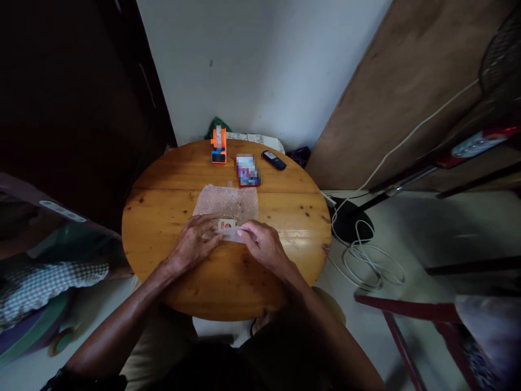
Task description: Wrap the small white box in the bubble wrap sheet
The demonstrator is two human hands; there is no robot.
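A sheet of bubble wrap (pixel 227 202) lies flat on the round wooden table (pixel 171 212). At its near edge sits a small boxed item with a red label (pixel 226 223). My left hand (pixel 194 242) rests on the near left edge of the wrap, fingers curled against the small box. My right hand (pixel 264 245) pinches the near edge of the wrap just right of the box, folding it up over the item.
Farther back on the table stand an orange and blue tape dispenser (pixel 218 145), a phone with a lit screen (pixel 247 170) and a dark remote (pixel 274 159). A fan base with coiled white cable (pixel 362 255) is on the floor to the right, beside a red chair frame (pixel 411 317).
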